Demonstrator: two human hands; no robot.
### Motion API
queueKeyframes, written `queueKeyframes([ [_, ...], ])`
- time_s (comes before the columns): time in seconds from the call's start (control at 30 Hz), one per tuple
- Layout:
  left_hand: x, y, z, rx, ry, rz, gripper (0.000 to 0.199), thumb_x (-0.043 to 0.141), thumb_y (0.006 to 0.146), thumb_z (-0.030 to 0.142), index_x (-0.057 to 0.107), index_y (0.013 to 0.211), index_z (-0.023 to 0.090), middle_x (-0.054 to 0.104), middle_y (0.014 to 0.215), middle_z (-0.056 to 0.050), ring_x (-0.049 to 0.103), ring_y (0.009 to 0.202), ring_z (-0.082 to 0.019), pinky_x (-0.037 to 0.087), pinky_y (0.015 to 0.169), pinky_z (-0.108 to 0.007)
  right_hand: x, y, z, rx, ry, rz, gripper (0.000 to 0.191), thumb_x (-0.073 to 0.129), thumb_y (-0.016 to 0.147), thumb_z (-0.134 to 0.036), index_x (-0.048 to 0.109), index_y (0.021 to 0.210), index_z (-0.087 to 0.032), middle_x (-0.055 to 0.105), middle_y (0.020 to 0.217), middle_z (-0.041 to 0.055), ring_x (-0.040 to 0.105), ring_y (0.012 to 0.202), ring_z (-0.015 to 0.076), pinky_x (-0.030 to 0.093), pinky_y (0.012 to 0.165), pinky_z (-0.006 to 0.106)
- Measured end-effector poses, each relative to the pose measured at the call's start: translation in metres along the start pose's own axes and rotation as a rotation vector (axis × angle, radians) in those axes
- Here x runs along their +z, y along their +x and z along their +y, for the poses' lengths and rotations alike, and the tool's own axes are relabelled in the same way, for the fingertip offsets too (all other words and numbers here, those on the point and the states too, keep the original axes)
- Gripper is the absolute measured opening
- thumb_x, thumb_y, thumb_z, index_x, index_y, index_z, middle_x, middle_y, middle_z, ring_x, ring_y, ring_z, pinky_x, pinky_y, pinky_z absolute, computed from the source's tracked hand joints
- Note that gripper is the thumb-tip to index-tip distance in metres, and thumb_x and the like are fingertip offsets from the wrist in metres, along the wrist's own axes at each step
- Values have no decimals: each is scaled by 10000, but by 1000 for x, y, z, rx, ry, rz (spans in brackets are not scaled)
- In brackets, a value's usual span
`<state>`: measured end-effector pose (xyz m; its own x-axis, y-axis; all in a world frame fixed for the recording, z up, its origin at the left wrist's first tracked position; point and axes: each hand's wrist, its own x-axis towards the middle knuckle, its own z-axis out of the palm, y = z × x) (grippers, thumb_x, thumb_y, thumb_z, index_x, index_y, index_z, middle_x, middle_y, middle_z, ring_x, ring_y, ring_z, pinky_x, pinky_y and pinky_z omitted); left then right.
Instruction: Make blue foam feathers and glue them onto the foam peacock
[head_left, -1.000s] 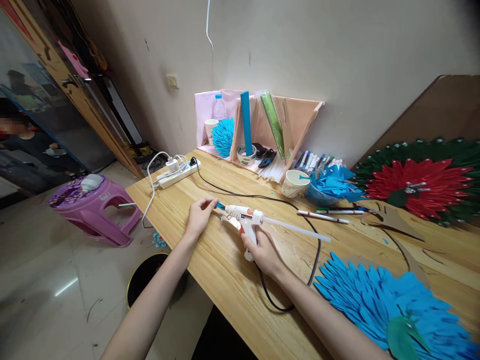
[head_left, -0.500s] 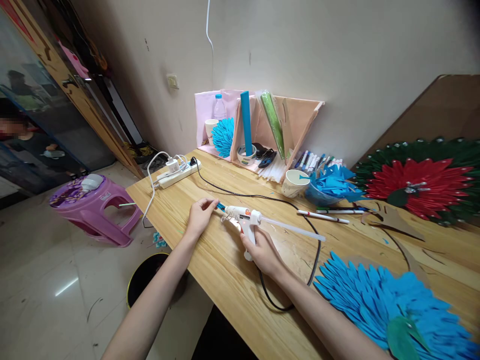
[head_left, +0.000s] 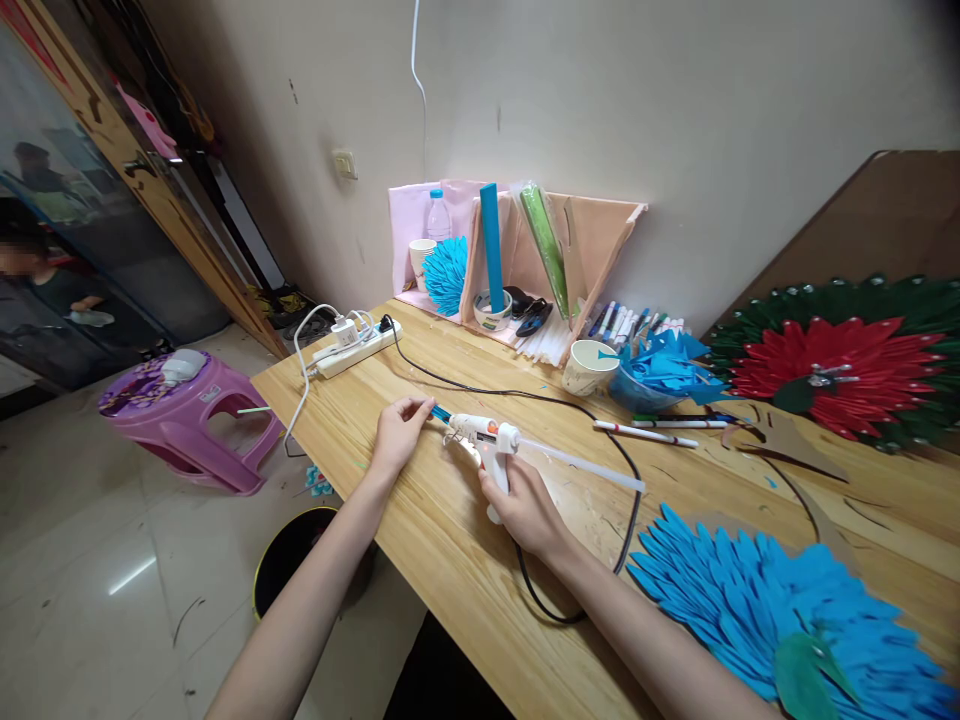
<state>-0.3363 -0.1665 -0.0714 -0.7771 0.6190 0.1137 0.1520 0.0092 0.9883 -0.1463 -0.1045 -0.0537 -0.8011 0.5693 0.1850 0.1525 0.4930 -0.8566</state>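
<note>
Your left fingers (head_left: 420,405) pinch the blue piece (head_left: 441,411), right fingers (head_left: 498,497) grip the glue gun (head_left: 486,430); right of them, the glue stick (head_left: 585,466) now juts less, suggesting it's feeding.

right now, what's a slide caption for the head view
Right hand holds a white glue gun near a small blue piece pinched in the left hand.
</note>
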Motion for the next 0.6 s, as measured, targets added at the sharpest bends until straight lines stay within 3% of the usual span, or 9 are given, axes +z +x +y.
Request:
queueKeyframes([
  [0.43,-6,3,-2,-26,-40,154,336,659,626,439,655,729,119,645,653,-44,584,622,-145,451,625,-251,0,1,1,60,-56,61,198,422,791,-296,570,781,-164,617,764,43,543,692,184,398,657,277],
  [0.6,-7,3,-1,-24,-86,193,363,641,633,455,660,738,109,651,673,-45,575,605,-129,448,602,-243,-3,39,5,94,-59,208,236,406,800,-325,575,856,-170,630,766,39,576,702,184,393,635,260],
])
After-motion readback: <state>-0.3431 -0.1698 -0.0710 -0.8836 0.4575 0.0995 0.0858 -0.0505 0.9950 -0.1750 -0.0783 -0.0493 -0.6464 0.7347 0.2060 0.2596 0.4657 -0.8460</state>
